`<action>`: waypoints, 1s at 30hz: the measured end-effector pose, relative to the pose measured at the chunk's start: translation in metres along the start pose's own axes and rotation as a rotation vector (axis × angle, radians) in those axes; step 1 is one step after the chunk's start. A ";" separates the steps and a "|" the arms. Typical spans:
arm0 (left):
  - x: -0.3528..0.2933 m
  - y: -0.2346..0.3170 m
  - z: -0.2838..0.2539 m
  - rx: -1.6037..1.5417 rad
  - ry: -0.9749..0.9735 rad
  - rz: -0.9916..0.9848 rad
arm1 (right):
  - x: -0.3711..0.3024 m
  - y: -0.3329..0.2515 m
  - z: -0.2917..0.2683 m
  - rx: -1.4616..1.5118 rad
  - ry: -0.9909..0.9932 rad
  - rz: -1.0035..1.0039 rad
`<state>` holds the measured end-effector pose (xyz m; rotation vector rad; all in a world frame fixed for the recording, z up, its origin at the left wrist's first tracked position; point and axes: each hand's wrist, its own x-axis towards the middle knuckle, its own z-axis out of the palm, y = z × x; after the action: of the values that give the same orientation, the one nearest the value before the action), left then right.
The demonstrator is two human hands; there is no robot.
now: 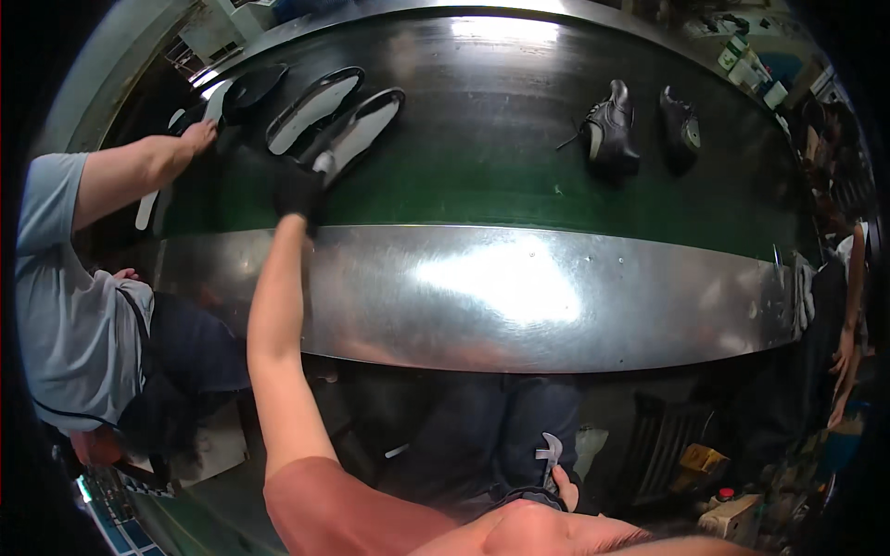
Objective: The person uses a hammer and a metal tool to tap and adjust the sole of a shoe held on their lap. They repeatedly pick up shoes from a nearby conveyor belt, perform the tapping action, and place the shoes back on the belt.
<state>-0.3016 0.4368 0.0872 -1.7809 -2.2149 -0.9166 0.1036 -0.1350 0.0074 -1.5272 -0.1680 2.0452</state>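
Note:
My left hand (298, 190), in a black glove, reaches forward and is closed at the near end of a black shoe upper (366, 130). This upper lies with its pale underside up; dark glove against dark shoe partly hides the grip. Just left of it lies a matching upper (315, 109), also pale side up. Low in the picture, close to my lap, my right hand (564, 486) is closed round a metal tool (552, 449) with a curved beak and side nub, like lasting pincers. Most of that hand is hidden.
A dark green conveyor belt (464, 190) runs behind a shiny metal ledge (389, 296). Two black lace-up shoes (612, 125) (681, 125) stand at right. On the left, a co-worker's hand (199, 136) is at a white strip (217, 102) beside another dark shoe piece (255, 90).

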 end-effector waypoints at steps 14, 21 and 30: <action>-0.103 0.032 -0.082 -0.575 -0.541 0.256 | -0.014 -0.011 0.033 -0.118 0.047 -0.085; -0.271 -0.007 -0.197 -1.168 -0.510 0.017 | -0.014 0.008 0.028 -0.005 0.208 -0.228; -0.346 0.150 -0.233 -0.641 -0.642 0.887 | -0.081 -0.009 0.052 -0.460 0.214 -0.539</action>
<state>-0.1238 0.0380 0.1618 -3.2842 -1.0242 -0.9391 0.0743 -0.1575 0.0969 -1.7139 -0.9108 1.4632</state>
